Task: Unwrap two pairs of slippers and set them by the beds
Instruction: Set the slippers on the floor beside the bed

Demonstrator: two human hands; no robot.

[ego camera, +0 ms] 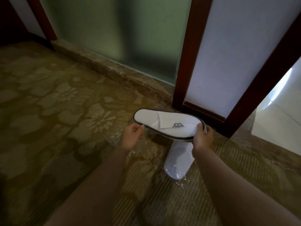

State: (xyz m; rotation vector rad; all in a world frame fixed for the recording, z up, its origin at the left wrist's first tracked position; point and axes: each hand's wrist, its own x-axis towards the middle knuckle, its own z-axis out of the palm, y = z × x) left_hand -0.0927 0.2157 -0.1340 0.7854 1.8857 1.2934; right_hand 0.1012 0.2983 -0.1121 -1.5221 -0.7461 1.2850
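Progress looks under halfway, judging from the head view. One pair of white slippers (pixel 166 123) appears free of its plastic and is held flat above the carpet (pixel 48 111), while a wrapped pair (pixel 178 160) lies on the floor just below it, not yet opened. No bed shows, so all the placing is left. The right hand (pixel 202 137) grips the toe end, thumb on top and fingers curled under. The left hand (pixel 132 136) sits at the heel edge with fingers curled — whether it pinches clear film or the trim, I cannot tell.

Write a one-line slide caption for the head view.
Left hand and right hand hold white slippers over patterned carpet; a wrapped pair lies beneath.
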